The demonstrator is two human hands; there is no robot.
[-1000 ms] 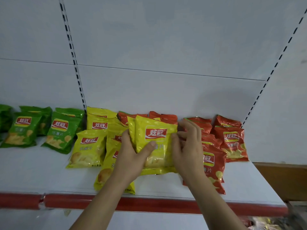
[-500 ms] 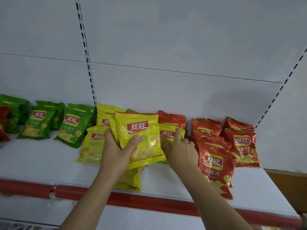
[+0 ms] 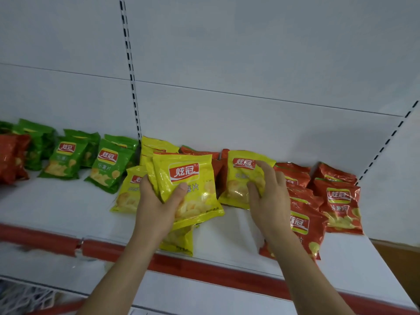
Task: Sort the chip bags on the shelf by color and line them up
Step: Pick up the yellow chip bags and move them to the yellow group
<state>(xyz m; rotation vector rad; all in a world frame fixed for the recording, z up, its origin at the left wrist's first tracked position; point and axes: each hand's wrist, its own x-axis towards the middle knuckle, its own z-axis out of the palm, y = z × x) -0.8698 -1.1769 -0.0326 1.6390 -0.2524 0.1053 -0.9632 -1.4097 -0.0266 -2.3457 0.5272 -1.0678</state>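
Observation:
My left hand (image 3: 156,208) grips a small stack of yellow chip bags (image 3: 188,178) just above the white shelf (image 3: 68,208), thumb across the front bag. My right hand (image 3: 270,201) pinches another yellow bag (image 3: 238,178) that leans on red bags behind it. More yellow bags lie to the left (image 3: 129,192) and under my left hand (image 3: 179,242). Green bags (image 3: 106,164) stand in a row on the left. Red bags (image 3: 341,205) are grouped on the right, and a red bag (image 3: 11,158) sits at the far left edge.
The shelf has a red front strip (image 3: 204,271) and a white back panel with slotted uprights (image 3: 130,71). Bare shelf surface lies in front of the green bags. A brown surface (image 3: 395,253) shows past the shelf's right end.
My left hand has carried the yellow stack leftward, away from my right hand. My right hand has taken hold of a separate yellow bag in front of the red bags. The view has shifted left.

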